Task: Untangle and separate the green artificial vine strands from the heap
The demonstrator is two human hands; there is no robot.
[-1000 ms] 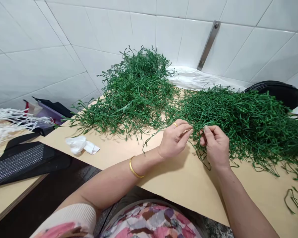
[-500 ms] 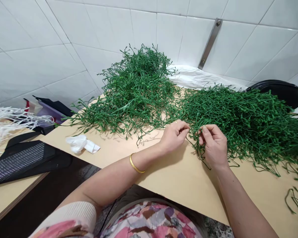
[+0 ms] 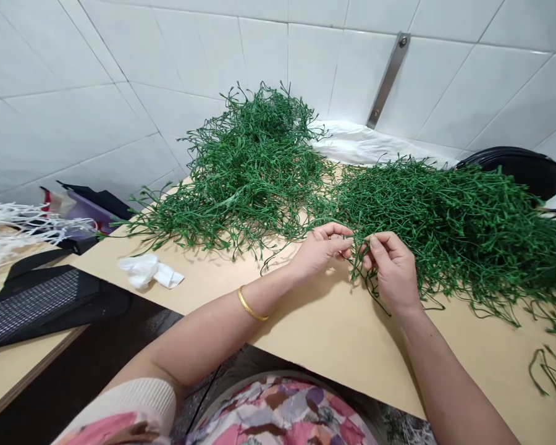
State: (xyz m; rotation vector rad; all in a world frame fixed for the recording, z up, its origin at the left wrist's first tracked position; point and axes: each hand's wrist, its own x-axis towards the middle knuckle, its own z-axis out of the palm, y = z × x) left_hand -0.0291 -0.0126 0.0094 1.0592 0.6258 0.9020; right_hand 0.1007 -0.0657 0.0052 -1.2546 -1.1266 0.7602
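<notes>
Two heaps of thin green artificial vine lie on a pale wooden table (image 3: 333, 337): a taller heap (image 3: 254, 170) at the back and a wider one (image 3: 458, 232) to the right. My left hand (image 3: 322, 250) curls its fingertips around strands at the front of the wider heap, and a gold bangle (image 3: 251, 306) circles that wrist. Close beside it, my right hand (image 3: 391, 270) pinches strands between thumb and fingers. A few dark strands hang below the hands. My fingers hide the exact points of grip.
A crumpled white tissue (image 3: 143, 271) lies on the table left of my arms. Further left are a black woven bag (image 3: 32, 307) and white cords (image 3: 9, 238). A black handbag (image 3: 519, 172), white cloth (image 3: 366, 143) and a metal bracket (image 3: 388, 80) sit against the tiled wall.
Both hands have shifted slightly left and stay close together among the strands. The left hand's fingers have curled a little differently. The view has tilted slightly.
</notes>
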